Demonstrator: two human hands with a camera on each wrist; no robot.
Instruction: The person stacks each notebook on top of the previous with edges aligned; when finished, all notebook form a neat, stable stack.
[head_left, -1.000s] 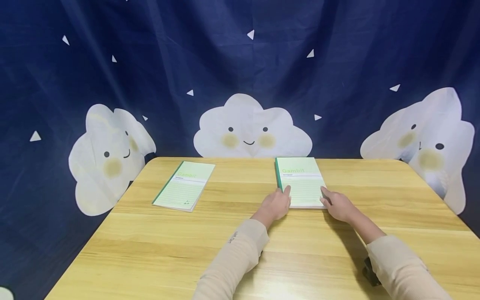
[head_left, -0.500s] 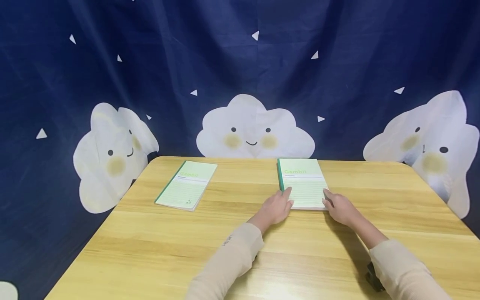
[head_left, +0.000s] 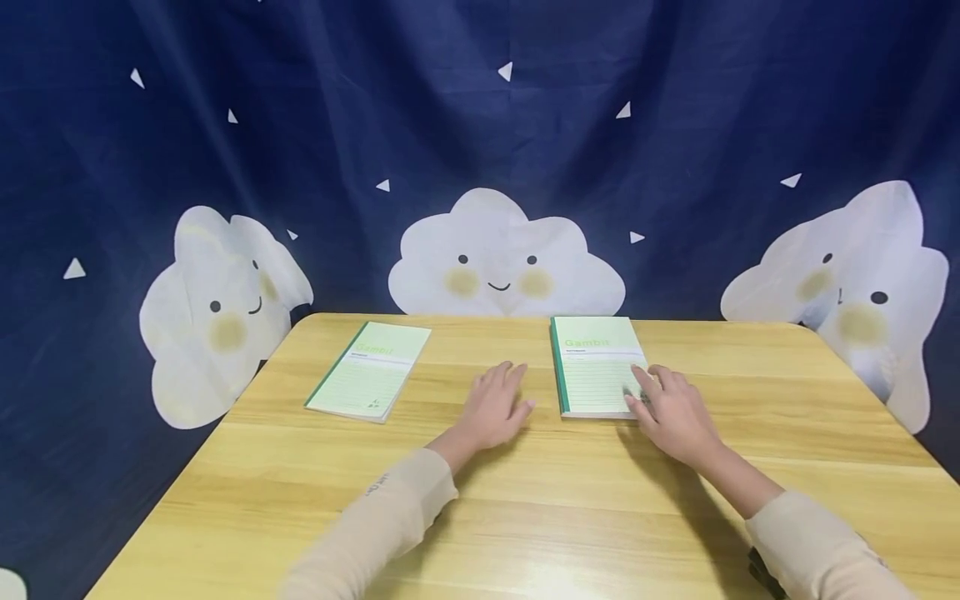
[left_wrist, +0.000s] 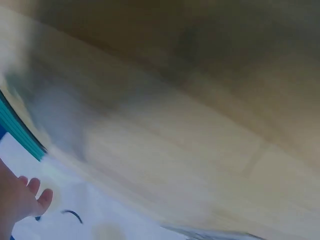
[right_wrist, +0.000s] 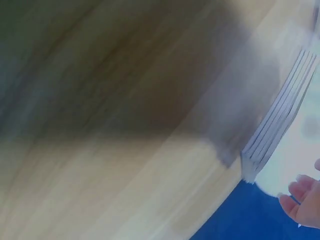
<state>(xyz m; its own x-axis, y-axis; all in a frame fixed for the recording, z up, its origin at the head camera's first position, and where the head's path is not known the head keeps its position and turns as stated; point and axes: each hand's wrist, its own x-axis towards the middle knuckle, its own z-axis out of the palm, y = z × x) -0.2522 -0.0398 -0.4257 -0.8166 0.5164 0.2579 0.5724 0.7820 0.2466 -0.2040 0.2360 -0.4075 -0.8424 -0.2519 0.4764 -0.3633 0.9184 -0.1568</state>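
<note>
A stack of pale green "Gambit" notebooks (head_left: pixel 596 375) lies right of centre towards the table's far edge, spines to the left. Several green spines (left_wrist: pixel 20 131) show in the left wrist view, and layered page edges (right_wrist: pixel 280 117) in the right wrist view. My left hand (head_left: pixel 491 410) hovers left of the stack, fingers spread and holding nothing. At the stack's lower right corner is my right hand (head_left: pixel 675 417), fingers loosely extended over the cover's edge; whether they touch it I cannot tell. Another such notebook (head_left: pixel 371 371) lies slanted at the left.
The wooden table (head_left: pixel 540 525) spreads towards me with rounded far corners. Behind it hangs a dark blue curtain (head_left: pixel 442 100) printed with smiling white clouds (head_left: pixel 506 250). A small dark object (head_left: pixel 763 573) shows at the right sleeve.
My left hand has let go of the stack's left side and moved left. My right hand has loosened from the right edge, its fingers now spread. The stack looks unmoved.
</note>
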